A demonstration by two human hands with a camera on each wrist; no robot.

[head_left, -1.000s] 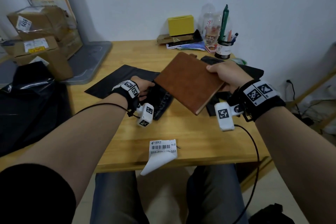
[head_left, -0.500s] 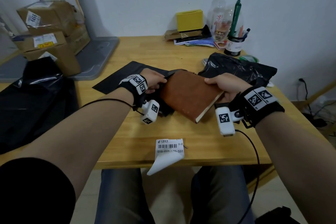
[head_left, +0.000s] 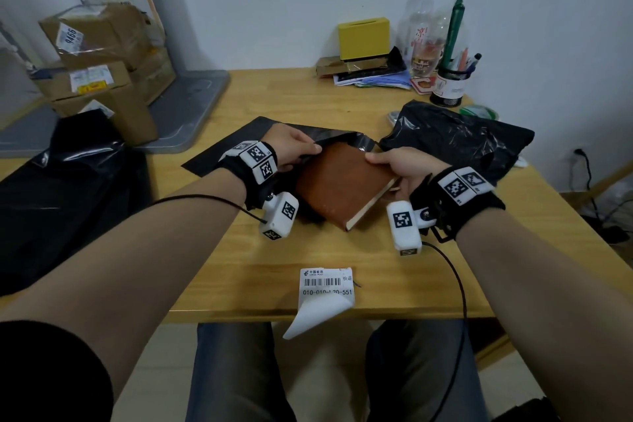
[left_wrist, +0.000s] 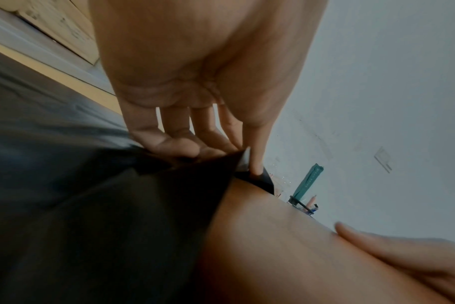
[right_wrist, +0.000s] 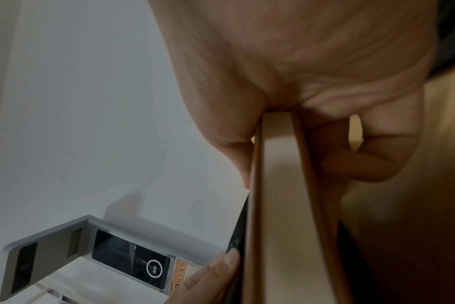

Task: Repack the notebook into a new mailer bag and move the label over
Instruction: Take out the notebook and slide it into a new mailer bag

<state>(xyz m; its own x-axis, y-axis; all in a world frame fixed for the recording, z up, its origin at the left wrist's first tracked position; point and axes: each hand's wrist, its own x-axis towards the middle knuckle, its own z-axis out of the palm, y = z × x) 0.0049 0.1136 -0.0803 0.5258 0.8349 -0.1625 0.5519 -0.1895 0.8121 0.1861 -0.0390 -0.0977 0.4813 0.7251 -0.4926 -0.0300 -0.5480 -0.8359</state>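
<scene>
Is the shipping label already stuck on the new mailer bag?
No, the shipping label lies on the table edge, apart from the mailer bag.

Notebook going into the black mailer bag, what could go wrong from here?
1. The left hand pinches only the upper edge of the mailer bag; if that slips, the mouth may close on the notebook.
2. The right hand grips one corner, so the tilted notebook may snag the rim.
3. The shipping label overhangs the table edge; a forearm could knock it off.
</scene>
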